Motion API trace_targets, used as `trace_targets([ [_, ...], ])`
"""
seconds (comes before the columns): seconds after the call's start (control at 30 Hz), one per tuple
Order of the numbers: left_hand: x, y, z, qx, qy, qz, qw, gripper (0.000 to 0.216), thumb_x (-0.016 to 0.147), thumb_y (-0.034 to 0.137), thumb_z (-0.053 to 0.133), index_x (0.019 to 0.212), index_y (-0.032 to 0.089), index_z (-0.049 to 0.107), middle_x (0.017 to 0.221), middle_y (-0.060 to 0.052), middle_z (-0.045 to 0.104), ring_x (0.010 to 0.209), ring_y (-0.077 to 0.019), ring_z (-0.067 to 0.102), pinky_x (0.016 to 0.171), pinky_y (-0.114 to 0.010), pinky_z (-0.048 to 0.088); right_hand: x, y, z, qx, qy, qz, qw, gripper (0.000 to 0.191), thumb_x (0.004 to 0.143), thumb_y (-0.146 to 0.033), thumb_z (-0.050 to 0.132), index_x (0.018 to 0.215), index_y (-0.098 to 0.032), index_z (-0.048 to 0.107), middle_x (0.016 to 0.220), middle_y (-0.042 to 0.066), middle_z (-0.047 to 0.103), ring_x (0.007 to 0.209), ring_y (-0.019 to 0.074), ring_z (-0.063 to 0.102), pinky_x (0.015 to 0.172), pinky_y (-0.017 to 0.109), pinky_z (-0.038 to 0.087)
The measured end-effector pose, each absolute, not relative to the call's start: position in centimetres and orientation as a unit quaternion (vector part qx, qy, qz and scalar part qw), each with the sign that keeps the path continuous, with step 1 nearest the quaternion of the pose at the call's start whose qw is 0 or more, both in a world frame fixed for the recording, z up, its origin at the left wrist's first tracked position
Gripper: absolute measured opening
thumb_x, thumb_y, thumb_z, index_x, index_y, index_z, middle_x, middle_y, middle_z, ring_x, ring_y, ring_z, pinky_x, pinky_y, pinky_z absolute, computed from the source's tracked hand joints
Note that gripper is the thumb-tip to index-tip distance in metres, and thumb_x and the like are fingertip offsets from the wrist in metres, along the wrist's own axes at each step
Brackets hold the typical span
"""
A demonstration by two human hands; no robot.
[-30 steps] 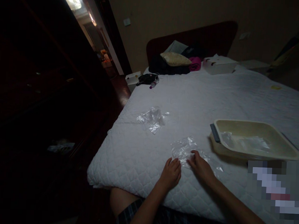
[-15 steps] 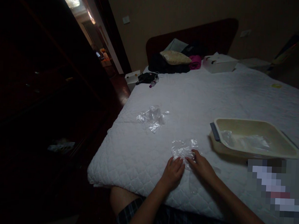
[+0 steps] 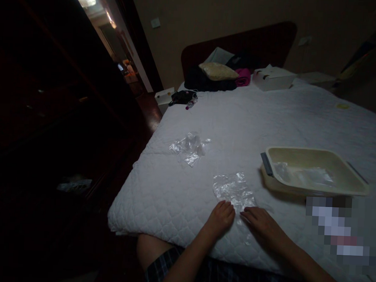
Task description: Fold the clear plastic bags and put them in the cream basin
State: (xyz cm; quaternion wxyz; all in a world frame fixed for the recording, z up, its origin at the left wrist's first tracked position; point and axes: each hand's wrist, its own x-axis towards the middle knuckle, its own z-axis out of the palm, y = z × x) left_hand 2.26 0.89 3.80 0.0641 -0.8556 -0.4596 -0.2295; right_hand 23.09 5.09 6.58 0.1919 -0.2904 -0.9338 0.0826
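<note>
A clear plastic bag (image 3: 234, 186) lies spread on the white quilted bedding, its near part running between my hands. My left hand (image 3: 221, 218) has its fingers curled down at the bag's near left edge. Opposite it, my right hand (image 3: 263, 224) comes in from the right, fingertips drawn together at the bag's near side. A second clear plastic bag (image 3: 190, 147), crumpled, lies farther off to the left. To the right stands a cream plastic bin (image 3: 312, 151) with grey handles, holding flat clear plastic (image 3: 319, 176).
At the headboard (image 3: 239, 41) lie a pale cushion (image 3: 217, 71), dark cloth and a magenta roll (image 3: 243, 77). A white box (image 3: 273, 78) stands beside them. A black bag (image 3: 184, 97) and small bottle (image 3: 191, 103) lie near the bed's left edge.
Both hands have drawn nearer to my body, and more of the bag shows beyond them. The right fingers have come closer together. The view has shifted slightly.
</note>
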Motion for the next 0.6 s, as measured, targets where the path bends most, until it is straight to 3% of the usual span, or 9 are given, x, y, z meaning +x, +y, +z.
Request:
trace_targets([
  [0.13, 2.1, 0.8, 3.6, -0.858, -0.448, -0.241, 0.068, 0.015, 0.087, 0.014, 0.045, 0.088, 0.014, 0.061, 0.098, -0.007, 0.066, 0.101, -0.0192, 0.058, 0.095, -0.038, 0.044, 22.7, 4.5, 6.3, -0.260, -0.948, 0.047, 0.177, 0.035, 0.082, -0.008, 0.039, 0.109, -0.019, 0.057, 0.104, 0.011, 0.064, 0.093, 0.0225, 0.058, 0.078, 0.039, 0.047],
  [0.43, 1.1, 0.1, 3.4, -0.846, -0.454, -0.276, 0.047, 0.014, 0.087, 0.021, 0.049, 0.086, 0.016, 0.061, 0.096, -0.006, 0.066, 0.102, -0.0187, 0.058, 0.092, -0.037, 0.046, 22.2, 4.4, 7.0, -0.237, -0.952, 0.091, 0.173, 0.045, 0.076, -0.008, 0.044, 0.119, -0.019, 0.052, 0.113, 0.012, 0.059, 0.105, 0.0230, 0.052, 0.089, 0.043, 0.039],
  [0.6, 1.0, -0.1, 3.2, -0.846, -0.440, -0.295, 0.056, 0.010, 0.084, 0.020, 0.053, 0.084, 0.014, 0.062, 0.095, -0.008, 0.066, 0.104, -0.0198, 0.058, 0.092, -0.035, 0.046, 21.7, 4.1, 7.1, -0.247, -0.948, 0.094, 0.178, 0.028, 0.082, -0.019, 0.048, 0.108, -0.019, 0.058, 0.100, 0.010, 0.064, 0.093, 0.0225, 0.056, 0.082, 0.039, 0.042],
])
